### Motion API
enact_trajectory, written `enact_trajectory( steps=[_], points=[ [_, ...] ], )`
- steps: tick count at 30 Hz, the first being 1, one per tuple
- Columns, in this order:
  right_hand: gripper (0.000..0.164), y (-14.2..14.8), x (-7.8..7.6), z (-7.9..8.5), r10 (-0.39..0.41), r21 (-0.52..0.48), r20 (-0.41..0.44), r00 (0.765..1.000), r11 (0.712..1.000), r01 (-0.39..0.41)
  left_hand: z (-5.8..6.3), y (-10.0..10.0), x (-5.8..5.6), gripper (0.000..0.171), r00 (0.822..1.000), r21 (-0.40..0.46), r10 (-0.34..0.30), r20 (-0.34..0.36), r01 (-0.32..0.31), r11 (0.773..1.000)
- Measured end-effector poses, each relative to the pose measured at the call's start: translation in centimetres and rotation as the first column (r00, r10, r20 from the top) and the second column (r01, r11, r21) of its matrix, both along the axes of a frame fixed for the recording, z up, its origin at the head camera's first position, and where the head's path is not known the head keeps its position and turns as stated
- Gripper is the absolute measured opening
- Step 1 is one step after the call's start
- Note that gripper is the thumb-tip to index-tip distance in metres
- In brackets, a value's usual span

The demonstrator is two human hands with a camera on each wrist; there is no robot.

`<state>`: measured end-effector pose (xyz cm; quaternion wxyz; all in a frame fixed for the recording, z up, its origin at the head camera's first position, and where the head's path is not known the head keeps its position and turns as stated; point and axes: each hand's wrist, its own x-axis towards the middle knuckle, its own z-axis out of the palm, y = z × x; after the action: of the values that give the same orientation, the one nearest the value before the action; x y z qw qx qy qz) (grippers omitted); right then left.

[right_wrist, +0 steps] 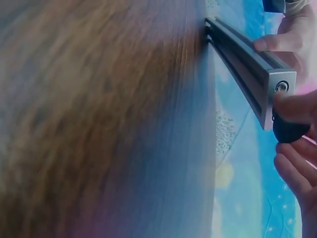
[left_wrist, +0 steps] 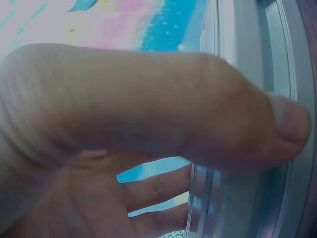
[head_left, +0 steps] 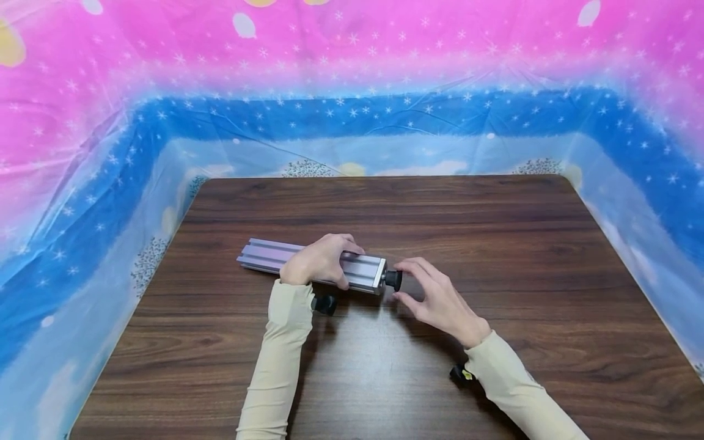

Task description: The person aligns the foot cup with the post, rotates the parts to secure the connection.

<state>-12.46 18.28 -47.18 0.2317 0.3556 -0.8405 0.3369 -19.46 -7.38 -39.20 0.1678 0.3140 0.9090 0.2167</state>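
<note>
A silver aluminium profile [head_left: 363, 269] with slots along its length lies on the table in the head view. Across its middle, my left hand [head_left: 324, 260] grips it, the thumb [left_wrist: 237, 114] pressing one slotted side and the fingers on the opposite side. From the profile's right end sticks out a black levelling foot [head_left: 393, 280] on a short metal stem. My right hand [head_left: 440, 299] has thumb and fingers about the foot's rim, pinching it. In the right wrist view, the end face shows a round hole [right_wrist: 282, 87] above the black foot [right_wrist: 290, 130].
The dark wood-grain table [head_left: 385, 208] is bordered at the back and sides by a pink and blue patterned cloth [head_left: 357, 116]. Small black devices hang beneath the left cuff [head_left: 326, 305] and the right cuff [head_left: 461, 373].
</note>
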Motion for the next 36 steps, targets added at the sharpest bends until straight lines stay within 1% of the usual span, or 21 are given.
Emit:
enact_trajectory(
  steps=[2, 5, 11, 13, 16, 18, 20, 22, 24, 25, 27, 30, 33, 36],
  points=[
    [0.049, -0.01, -0.02, -0.07, -0.011, -0.005, -0.006, 1.000, 1.000, 0.011, -0.08, 0.03, -0.01, 0.071, 1.000, -0.002, -0.001, 0.002, 0.001, 1.000],
    [0.044, 0.01, -0.03, -0.15, -0.036, -0.011, 0.019, 0.999, 0.999, 0.037, -0.17, 0.06, 0.01, 0.071, 1.000, -0.007, -0.001, 0.000, 0.001, 1.000],
    [0.022, -0.27, -0.08, -0.04, -0.110, 0.005, 0.117, 0.987, 0.994, 0.110, -0.19, 0.07, 0.00, 0.071, 1.000, -0.007, 0.001, 0.008, -0.001, 1.000],
    [0.019, -0.36, -0.10, 0.16, -0.136, 0.023, 0.152, 0.979, 0.991, 0.134, -0.10, 0.04, 0.02, 0.071, 1.000, -0.007, 0.001, 0.007, -0.001, 1.000],
    [0.024, -0.46, -0.05, 0.43, -0.177, 0.053, 0.195, 0.965, 0.984, 0.170, 0.02, -0.02, 0.03, 0.071, 1.000, -0.010, -0.005, -0.003, 0.005, 1.000],
    [0.028, -0.49, 0.00, 0.51, -0.180, 0.059, 0.225, 0.958, 0.984, 0.171, 0.07, -0.07, 0.01, 0.070, 1.000, -0.010, -0.008, -0.005, 0.008, 1.000],
    [0.033, -0.43, 0.08, 0.48, -0.169, 0.054, 0.231, 0.958, 0.986, 0.161, 0.11, -0.10, -0.02, 0.069, 1.000, -0.015, -0.007, -0.005, 0.007, 1.000],
    [0.044, -0.31, 0.14, 0.42, -0.122, 0.028, 0.213, 0.969, 0.993, 0.119, 0.17, -0.10, -0.10, 0.070, 1.000, -0.022, -0.003, -0.003, 0.003, 1.000],
    [0.056, -0.17, 0.15, 0.38, -0.072, 0.017, 0.165, 0.984, 0.997, 0.070, 0.22, -0.10, -0.17, 0.071, 1.000, -0.030, 0.000, -0.004, -0.001, 1.000],
    [0.058, -0.12, 0.13, 0.39, -0.047, 0.013, 0.138, 0.989, 0.999, 0.045, 0.27, -0.10, -0.18, 0.071, 1.000, -0.034, 0.003, -0.004, -0.003, 0.999],
    [0.056, -0.09, 0.04, 0.41, -0.005, 0.008, 0.087, 0.996, 1.000, 0.004, 0.29, -0.10, -0.21, 0.071, 1.000, -0.037, 0.004, -0.004, -0.005, 0.999],
    [0.049, -0.11, -0.09, 0.38, 0.008, 0.004, 0.039, 0.999, 1.000, -0.008, 0.28, -0.05, -0.16, 0.070, 1.000, -0.035, 0.003, -0.001, -0.003, 0.999],
    [0.046, -0.13, -0.17, 0.23, -0.006, -0.014, 0.028, 1.000, 1.000, 0.006, 0.27, -0.01, -0.07, 0.070, 1.000, -0.033, 0.003, 0.000, -0.003, 0.999],
    [0.043, -0.14, -0.24, 0.08, -0.020, -0.030, 0.040, 0.999, 0.999, 0.021, 0.28, -0.02, 0.00, 0.070, 1.000, -0.029, 0.004, 0.004, -0.004, 1.000]
  ],
)
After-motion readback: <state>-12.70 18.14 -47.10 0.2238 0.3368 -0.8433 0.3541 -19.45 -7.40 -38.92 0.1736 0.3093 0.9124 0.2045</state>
